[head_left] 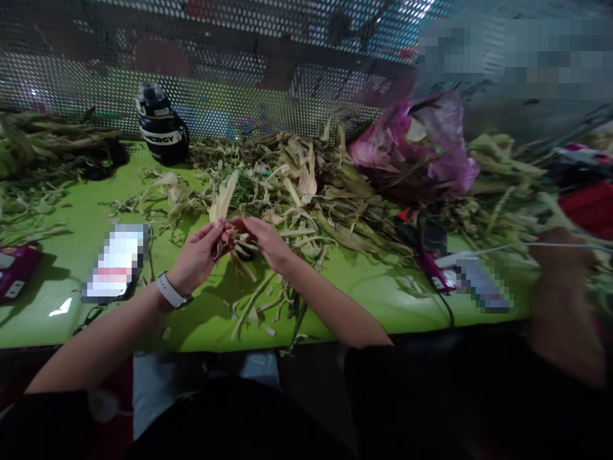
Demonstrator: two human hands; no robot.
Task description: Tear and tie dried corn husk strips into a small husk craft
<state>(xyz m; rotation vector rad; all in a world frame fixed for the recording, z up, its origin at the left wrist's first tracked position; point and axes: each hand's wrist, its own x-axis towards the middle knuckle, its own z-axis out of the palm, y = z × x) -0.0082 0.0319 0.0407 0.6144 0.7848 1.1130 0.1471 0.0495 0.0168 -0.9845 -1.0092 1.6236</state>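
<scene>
A: Where is the piece being worked on?
B: Just left of centre in the frame: a pale corn-husk bunch (223, 203), standing up out of the fingers above the lime-green table (191, 335).

A: And the grip?
B: The left hand (204, 248) is closed in a pinch, thumb against fingertips, at the bunch's lower end. The right hand (268, 241) is partly curled with its fingertips at the same spot; I can't tell whether it has firm hold.

A: How would you handle it well?
B: I'd keep the left pinch low and steady and let the right make small, separate pulls along the grain. Dry husk probably splits if twisted.

A: Anything to watch?
B: Stay in front of the heap of dried husks (311, 185) at mid-frame, and keep the loose strips (251, 303) below from tangling in.
</scene>
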